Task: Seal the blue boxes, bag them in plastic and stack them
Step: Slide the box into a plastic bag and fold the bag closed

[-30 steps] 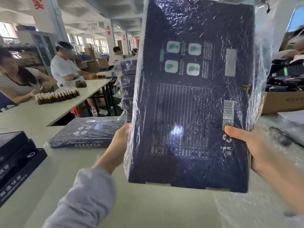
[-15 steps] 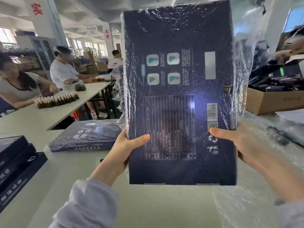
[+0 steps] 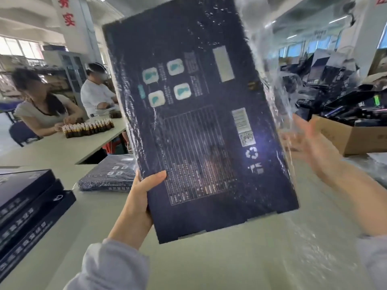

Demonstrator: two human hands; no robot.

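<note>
The flat, dark blue rectangular box [image 3: 199,114] is held up in the air over the pale green table [image 3: 230,258], standing on end and tipped so its top leans left. Its printed back faces us: four pale rounded pictures, a grey label, a grid of fine lines, a code square and a white recycling mark. A clear, crinkled plastic bag [image 3: 270,65] covers it, and loose film stands out past its right edge.

The left hand [image 3: 140,197] grips the box at its lower left edge, thumb across the front, fingers hidden behind. The right hand [image 3: 312,145] is off the box, just right of it, fingers spread and straight, blurred behind the loose film; whether it touches the film I cannot tell.

On the table to the left lies another bagged blue box [image 3: 106,174], flat. Nearer, at the left edge, sits a stack of unbagged dark boxes [image 3: 27,201]. Far right stands a brown cardboard carton [image 3: 345,135]. On the far left table [image 3: 62,149] is a row of small brown bottles [image 3: 88,127], with two people seated beside it.
</note>
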